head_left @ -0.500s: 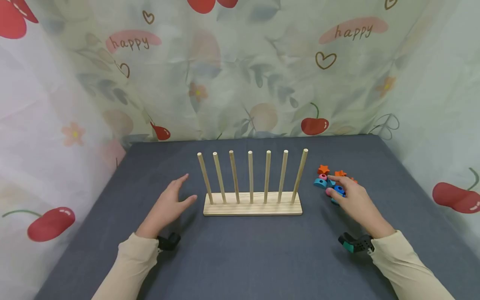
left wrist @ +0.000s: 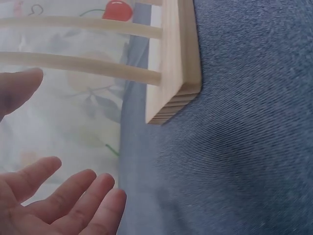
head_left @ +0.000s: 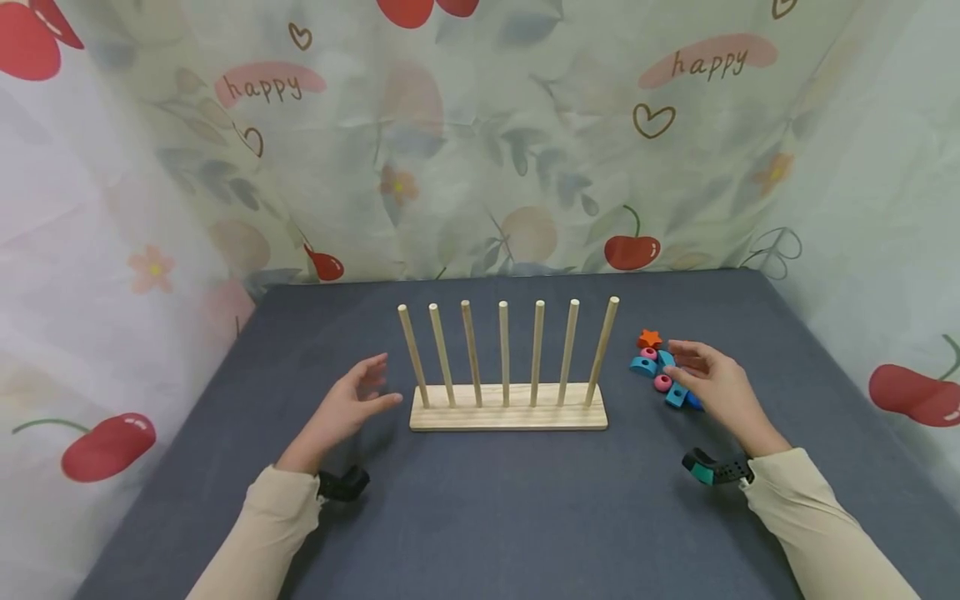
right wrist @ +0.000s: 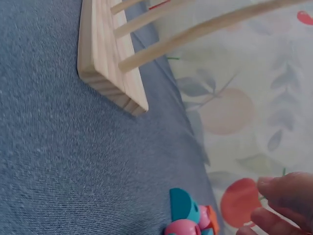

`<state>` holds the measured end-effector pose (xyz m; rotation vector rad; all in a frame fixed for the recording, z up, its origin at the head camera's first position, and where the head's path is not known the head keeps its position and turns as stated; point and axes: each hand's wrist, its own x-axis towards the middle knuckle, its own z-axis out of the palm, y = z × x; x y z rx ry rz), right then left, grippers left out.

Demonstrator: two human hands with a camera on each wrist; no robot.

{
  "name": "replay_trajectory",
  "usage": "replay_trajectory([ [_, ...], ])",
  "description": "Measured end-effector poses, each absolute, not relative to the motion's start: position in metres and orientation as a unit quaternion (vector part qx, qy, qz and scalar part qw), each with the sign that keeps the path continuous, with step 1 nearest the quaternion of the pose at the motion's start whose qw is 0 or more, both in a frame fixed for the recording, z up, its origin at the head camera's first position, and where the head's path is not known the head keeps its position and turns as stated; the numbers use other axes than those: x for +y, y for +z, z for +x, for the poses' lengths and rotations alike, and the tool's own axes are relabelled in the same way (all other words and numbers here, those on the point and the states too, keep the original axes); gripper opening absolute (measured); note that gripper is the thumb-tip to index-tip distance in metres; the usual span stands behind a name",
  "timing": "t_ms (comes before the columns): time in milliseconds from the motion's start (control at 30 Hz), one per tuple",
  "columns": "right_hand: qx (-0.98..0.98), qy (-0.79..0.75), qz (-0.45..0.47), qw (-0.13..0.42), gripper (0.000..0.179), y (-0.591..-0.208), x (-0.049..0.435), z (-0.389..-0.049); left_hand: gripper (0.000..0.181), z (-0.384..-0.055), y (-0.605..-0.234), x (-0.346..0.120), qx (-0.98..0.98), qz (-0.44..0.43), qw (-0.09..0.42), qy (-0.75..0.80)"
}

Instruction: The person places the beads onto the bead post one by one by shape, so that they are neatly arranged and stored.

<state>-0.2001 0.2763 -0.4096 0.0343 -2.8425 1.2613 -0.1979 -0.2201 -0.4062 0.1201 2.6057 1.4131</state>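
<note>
Peg rack [head_left: 508, 421]: bare pale wood, standing on the counter [head_left: 510, 517], between the hands, touching neither.
Rack long axis: left to right across the counter, roughly parallel to its far edge.
Dowels [head_left: 505, 354]: seven in one row along the base, all pointing up; outer ones look fanned outward in head view.
Left hand [head_left: 337, 417]: just beside rack's left end; fingers loosely bent, a little spread, thumb well apart, nothing held.
Right hand [head_left: 726, 392]: at the small pieces, right of rack; fingers bent, gap to thumb, no piece visible between; contact with pieces can't be told.
Orange star [head_left: 650, 338]: far end of the cluster, points outward all round.
Pink beads [head_left: 662, 383]: two visible, among blue pieces.
Blue half-round [head_left: 643, 366]: leftmost in cluster, flat edge toward the person.
Blue block [head_left: 677, 395]: near end, hole visible; darker blue piece [head_left: 694, 402] beside it, partly hidden by hand.
Backdrop [head_left: 465, 167]: printed curtain, cherries, "happy" lettering.
</note>
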Motion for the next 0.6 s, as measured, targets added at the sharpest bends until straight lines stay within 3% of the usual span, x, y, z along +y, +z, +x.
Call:
replay_trajectory([
  [300, -0.931, 0.361, -0.002, -0.049, 0.065, -0.420, 0.280, -0.214, 0.076, -0.202, -0.425, -0.214, 0.850, 0.061, 0.115, 0.510],
  [600, -0.941, 0.335, 0.006, -0.036, 0.060, -0.427, 0.283, -0.219, 0.080, -0.211, -0.440, -0.202, 0.849, 0.051, 0.141, 0.506],
])
